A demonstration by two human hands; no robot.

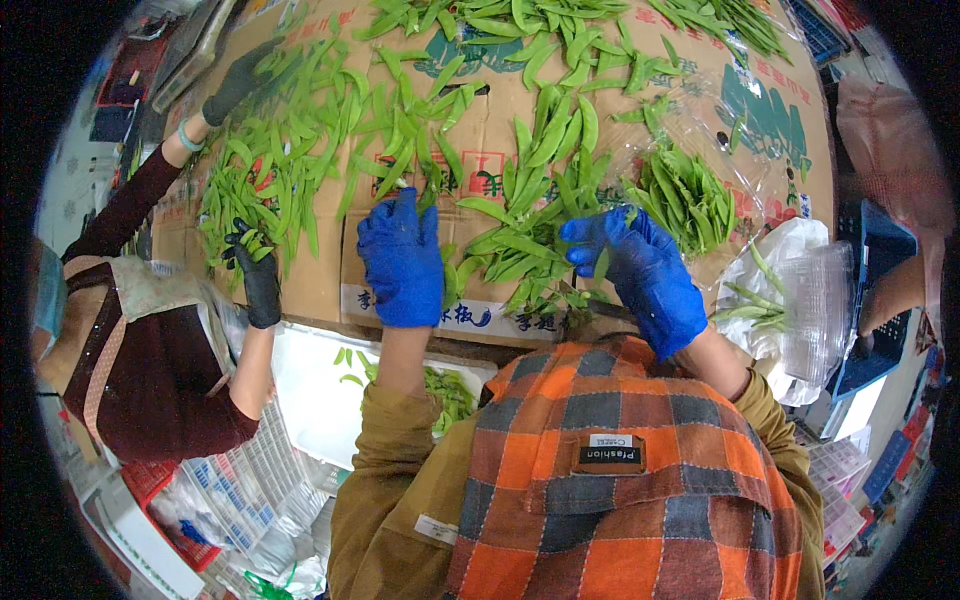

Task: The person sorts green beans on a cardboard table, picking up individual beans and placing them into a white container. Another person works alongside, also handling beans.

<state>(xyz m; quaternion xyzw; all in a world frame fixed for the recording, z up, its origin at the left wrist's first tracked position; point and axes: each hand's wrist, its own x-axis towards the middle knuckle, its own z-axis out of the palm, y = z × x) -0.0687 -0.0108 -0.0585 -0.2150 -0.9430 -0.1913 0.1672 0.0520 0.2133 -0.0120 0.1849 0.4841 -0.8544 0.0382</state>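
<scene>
Loose snow pea pods (525, 187) lie in heaps over a flattened cardboard surface (311, 277). My left hand (403, 259), in a blue glove, is over the cardboard with its fingertips at a few pods; whether it grips one is unclear. My right hand (637, 262), gloved in blue too, is bent above the right edge of the near heap. A pod shows beneath its fingers, but the grip cannot be made out. Just beyond it, an open clear plastic clamshell (752, 195) holds a bundle of aligned snow peas (686, 199).
A co-worker's black-gloved hands (255, 274) are among pods at the left. Stacked clear plastic containers (817, 315) and a white bag (806, 236) stand at the right. A white tray (311, 397) with pods sits below the cardboard's near edge.
</scene>
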